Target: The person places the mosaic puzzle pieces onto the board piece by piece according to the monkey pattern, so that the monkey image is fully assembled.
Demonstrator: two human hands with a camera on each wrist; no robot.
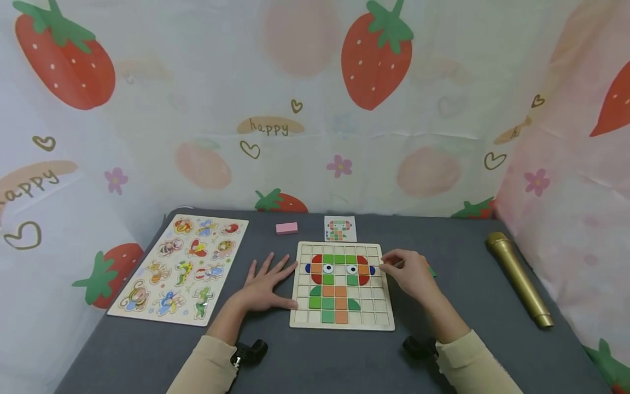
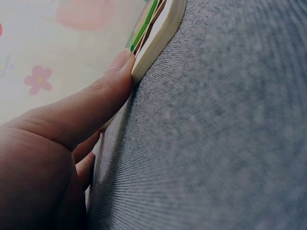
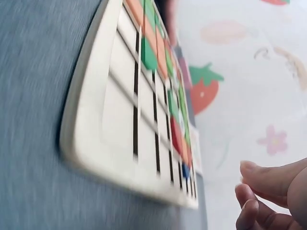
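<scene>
A pale wooden grid board lies on the dark table, with a figure of coloured pieces in its cells. The figure has red corner pieces, round eyes, green and orange squares, and a blue half-round piece on either side. My left hand rests flat with spread fingers; its thumb touches the board's left edge. At the board's right edge hovers my right hand, thumb and fingers loosely curled, their tips close together. In the right wrist view nothing shows between those fingertips.
A small pattern card lies behind the board, near a pink block. To the left is an insect picture board; to the right, a gold cylinder. A green piece is partly hidden behind my right hand.
</scene>
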